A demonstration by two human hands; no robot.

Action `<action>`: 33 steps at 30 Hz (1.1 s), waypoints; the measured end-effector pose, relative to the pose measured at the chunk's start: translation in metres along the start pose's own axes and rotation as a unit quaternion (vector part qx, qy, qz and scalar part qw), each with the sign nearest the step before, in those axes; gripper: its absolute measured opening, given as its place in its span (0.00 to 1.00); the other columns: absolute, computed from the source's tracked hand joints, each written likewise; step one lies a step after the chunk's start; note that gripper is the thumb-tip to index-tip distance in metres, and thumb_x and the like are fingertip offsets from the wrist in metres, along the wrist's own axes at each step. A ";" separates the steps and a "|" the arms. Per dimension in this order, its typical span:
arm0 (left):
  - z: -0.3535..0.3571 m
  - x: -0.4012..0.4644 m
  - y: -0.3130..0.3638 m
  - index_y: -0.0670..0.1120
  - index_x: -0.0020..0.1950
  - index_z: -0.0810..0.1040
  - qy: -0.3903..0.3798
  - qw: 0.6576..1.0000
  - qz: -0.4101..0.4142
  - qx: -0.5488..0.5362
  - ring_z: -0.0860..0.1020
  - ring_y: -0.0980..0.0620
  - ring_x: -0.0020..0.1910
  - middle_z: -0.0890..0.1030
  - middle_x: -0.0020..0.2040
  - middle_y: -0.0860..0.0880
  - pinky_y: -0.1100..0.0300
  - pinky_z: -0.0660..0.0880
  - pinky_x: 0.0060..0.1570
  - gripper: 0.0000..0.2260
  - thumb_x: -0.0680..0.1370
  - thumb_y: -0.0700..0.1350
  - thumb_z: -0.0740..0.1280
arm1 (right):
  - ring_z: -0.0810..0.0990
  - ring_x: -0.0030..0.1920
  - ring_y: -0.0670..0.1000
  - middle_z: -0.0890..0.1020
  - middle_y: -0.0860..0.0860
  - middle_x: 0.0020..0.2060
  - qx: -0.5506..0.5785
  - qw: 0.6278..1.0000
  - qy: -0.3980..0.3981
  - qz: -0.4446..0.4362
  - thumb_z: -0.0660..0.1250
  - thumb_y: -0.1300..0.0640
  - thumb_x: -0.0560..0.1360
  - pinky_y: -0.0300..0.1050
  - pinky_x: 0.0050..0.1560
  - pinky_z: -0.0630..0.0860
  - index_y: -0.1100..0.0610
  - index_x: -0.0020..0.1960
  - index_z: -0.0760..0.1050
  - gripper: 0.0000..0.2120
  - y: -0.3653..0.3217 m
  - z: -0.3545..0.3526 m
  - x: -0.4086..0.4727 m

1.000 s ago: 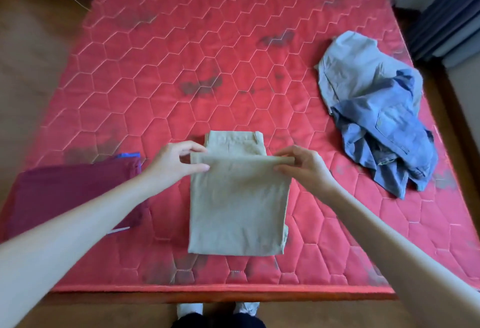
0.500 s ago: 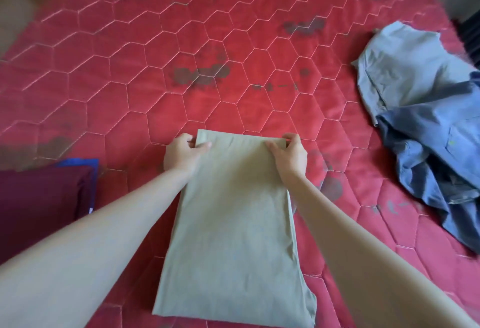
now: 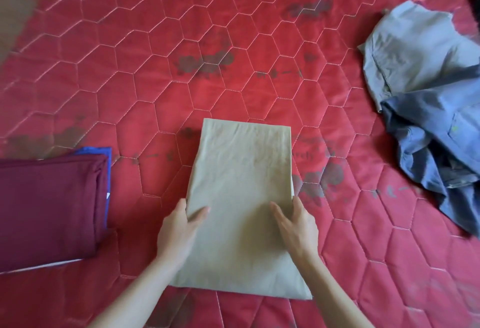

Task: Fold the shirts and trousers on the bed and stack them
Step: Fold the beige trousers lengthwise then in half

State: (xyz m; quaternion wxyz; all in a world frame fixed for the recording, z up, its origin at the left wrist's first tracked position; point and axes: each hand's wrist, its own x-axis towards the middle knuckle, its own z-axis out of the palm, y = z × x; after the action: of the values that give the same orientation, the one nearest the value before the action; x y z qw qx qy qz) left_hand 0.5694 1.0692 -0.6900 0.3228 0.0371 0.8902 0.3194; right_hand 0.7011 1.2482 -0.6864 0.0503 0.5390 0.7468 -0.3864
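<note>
Folding step nearly complete: left hand (image 3: 179,226) and right hand (image 3: 296,226) grip the side edges of the folded khaki cotton trousers (image 3: 241,197), probably bound next for the folded maroon garment stack (image 3: 49,210) to their left.

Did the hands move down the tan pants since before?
Yes. Both the left hand and right hand slid from the far edge of the khaki trousers toward the near end.
</note>
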 end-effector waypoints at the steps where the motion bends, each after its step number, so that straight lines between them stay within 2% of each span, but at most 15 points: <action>1: 0.001 -0.011 -0.004 0.42 0.45 0.71 0.007 1.000 -0.002 -0.007 0.80 0.42 0.46 0.81 0.44 0.46 0.46 0.76 0.46 0.16 0.76 0.55 0.69 | 0.77 0.42 0.56 0.79 0.51 0.38 0.000 1.000 0.004 0.005 0.65 0.46 0.76 0.50 0.43 0.74 0.57 0.45 0.70 0.14 0.005 0.000 -0.007; 4: 0.000 -0.037 -0.010 0.42 0.42 0.71 0.033 0.999 0.013 -0.028 0.80 0.41 0.43 0.81 0.40 0.47 0.45 0.76 0.43 0.14 0.75 0.51 0.70 | 0.71 0.30 0.49 0.72 0.46 0.27 0.015 0.999 0.032 -0.001 0.66 0.51 0.76 0.44 0.31 0.65 0.55 0.35 0.61 0.18 0.017 0.000 -0.025; 7: -0.002 -0.052 -0.013 0.43 0.43 0.72 0.054 0.998 0.029 -0.030 0.80 0.41 0.42 0.82 0.40 0.48 0.45 0.76 0.42 0.13 0.75 0.50 0.70 | 0.66 0.25 0.45 0.67 0.45 0.23 0.023 0.998 0.055 -0.002 0.68 0.52 0.75 0.39 0.27 0.59 0.54 0.33 0.57 0.21 0.025 0.001 -0.035; 11: 0.001 -0.054 -0.017 0.39 0.46 0.72 0.040 0.999 0.023 -0.017 0.79 0.39 0.45 0.81 0.42 0.43 0.43 0.75 0.44 0.12 0.77 0.47 0.69 | 0.67 0.28 0.45 0.69 0.47 0.26 0.021 0.999 0.034 0.024 0.67 0.53 0.76 0.42 0.28 0.62 0.55 0.34 0.58 0.20 0.029 0.008 -0.036; 17: 0.003 -0.041 -0.017 0.41 0.52 0.74 0.041 0.998 0.044 -0.007 0.79 0.39 0.47 0.82 0.45 0.44 0.43 0.75 0.45 0.12 0.76 0.47 0.70 | 0.67 0.30 0.50 0.70 0.49 0.28 0.031 0.996 0.079 0.002 0.65 0.54 0.77 0.45 0.30 0.63 0.54 0.34 0.57 0.20 0.029 0.017 -0.026; 20: 0.004 -0.038 -0.017 0.42 0.58 0.73 0.052 0.995 0.050 0.062 0.78 0.40 0.53 0.81 0.51 0.44 0.45 0.75 0.47 0.16 0.76 0.49 0.70 | 0.70 0.36 0.56 0.73 0.49 0.31 0.048 0.996 0.075 0.006 0.66 0.55 0.77 0.49 0.33 0.63 0.54 0.35 0.61 0.17 0.028 0.019 -0.024; 21: 0.004 -0.037 -0.017 0.41 0.62 0.73 0.078 0.988 0.080 0.103 0.77 0.40 0.56 0.80 0.55 0.43 0.46 0.75 0.50 0.19 0.75 0.48 0.71 | 0.72 0.41 0.56 0.75 0.50 0.36 0.041 0.996 0.081 -0.004 0.66 0.55 0.76 0.49 0.37 0.65 0.53 0.38 0.66 0.11 0.025 0.018 -0.025; 22: 0.004 -0.035 -0.018 0.39 0.66 0.72 0.106 0.975 0.131 0.144 0.75 0.40 0.59 0.78 0.59 0.41 0.46 0.75 0.54 0.24 0.74 0.46 0.73 | 0.73 0.48 0.56 0.78 0.51 0.43 0.025 0.994 0.105 -0.033 0.67 0.57 0.76 0.49 0.43 0.68 0.53 0.46 0.72 0.04 0.025 0.018 -0.026; 24: 0.006 -0.032 -0.020 0.34 0.70 0.69 0.159 0.930 0.251 0.216 0.72 0.37 0.66 0.73 0.66 0.37 0.43 0.72 0.63 0.28 0.73 0.40 0.72 | 0.73 0.59 0.57 0.78 0.55 0.57 -0.050 0.972 0.187 -0.130 0.68 0.59 0.75 0.51 0.59 0.69 0.60 0.63 0.73 0.17 0.023 0.019 -0.030; 26: 0.015 -0.029 -0.021 0.36 0.72 0.68 0.160 0.883 0.342 0.279 0.67 0.38 0.71 0.69 0.71 0.38 0.41 0.67 0.68 0.25 0.75 0.41 0.65 | 0.71 0.67 0.60 0.74 0.59 0.65 -0.127 0.938 0.225 -0.232 0.62 0.57 0.76 0.54 0.67 0.66 0.63 0.68 0.70 0.22 0.019 0.026 -0.033; 28: 0.030 -0.030 -0.024 0.39 0.72 0.69 0.109 0.846 0.397 0.338 0.63 0.41 0.75 0.66 0.74 0.41 0.40 0.61 0.71 0.25 0.76 0.44 0.59 | 0.68 0.71 0.60 0.71 0.60 0.69 -0.186 0.915 0.190 -0.304 0.58 0.56 0.76 0.57 0.69 0.64 0.61 0.70 0.70 0.23 0.014 0.042 -0.041; 30: 0.046 -0.033 -0.030 0.40 0.72 0.70 0.050 0.811 0.419 0.404 0.60 0.43 0.76 0.65 0.75 0.42 0.40 0.58 0.72 0.25 0.76 0.46 0.56 | 0.66 0.72 0.58 0.70 0.59 0.70 -0.239 0.900 0.126 -0.341 0.57 0.56 0.76 0.61 0.69 0.65 0.59 0.71 0.70 0.24 0.015 0.063 -0.049; 33: 0.056 -0.025 -0.042 0.43 0.75 0.66 0.025 0.787 0.414 0.456 0.58 0.45 0.77 0.63 0.76 0.44 0.41 0.56 0.73 0.26 0.78 0.50 0.53 | 0.64 0.74 0.55 0.67 0.56 0.73 -0.292 0.894 0.064 -0.334 0.54 0.53 0.77 0.60 0.69 0.66 0.57 0.73 0.67 0.25 0.030 0.082 -0.050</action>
State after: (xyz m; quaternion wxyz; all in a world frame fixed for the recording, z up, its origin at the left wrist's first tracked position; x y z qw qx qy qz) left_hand 0.6284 1.0595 -0.7339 0.0825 0.5370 0.8393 -0.0202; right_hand 0.7190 1.1619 -0.7348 0.0256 0.2424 0.9636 -0.1095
